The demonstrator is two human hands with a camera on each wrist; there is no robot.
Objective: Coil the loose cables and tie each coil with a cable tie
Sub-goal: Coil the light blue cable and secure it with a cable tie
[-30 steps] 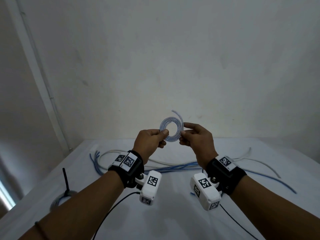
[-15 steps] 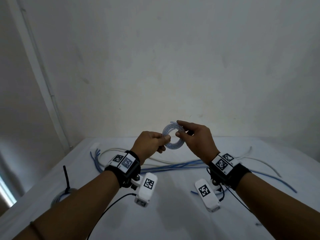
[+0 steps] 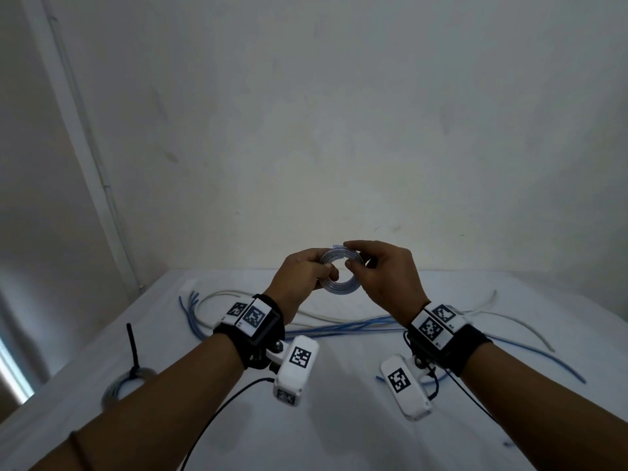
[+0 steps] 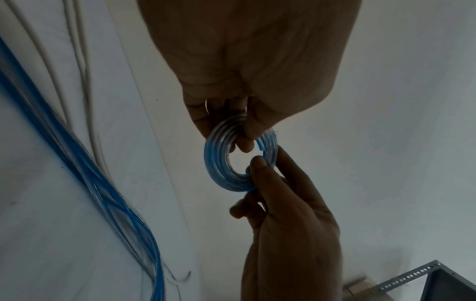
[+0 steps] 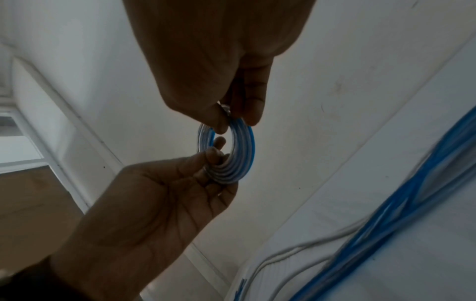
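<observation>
A small coil of clear and blue cable [image 3: 339,287] is held in the air above the white table [image 3: 339,423]. My left hand [image 3: 325,268] pinches the coil's left side between thumb and fingers. My right hand [image 3: 350,255] pinches the right side, with its index finger laid over the top where a short cable end shows. In the left wrist view the coil [image 4: 219,160] hangs between my left hand [image 4: 233,132] above and my right hand [image 4: 268,173] below. In the right wrist view my right hand [image 5: 233,122] grips the coil [image 5: 244,150] from above, and my left hand [image 5: 210,163] from below.
Loose blue cables [image 3: 339,329] and a white cable [image 3: 238,295] lie across the table behind my wrists. At the left edge sits a grey coil [image 3: 119,389] with a black cable tie [image 3: 132,348] standing up from it. A plain wall rises right behind the table.
The cable end that stuck up from the coil now lies flat under my right index finger. Both hands have closed in tighter on the coil.
</observation>
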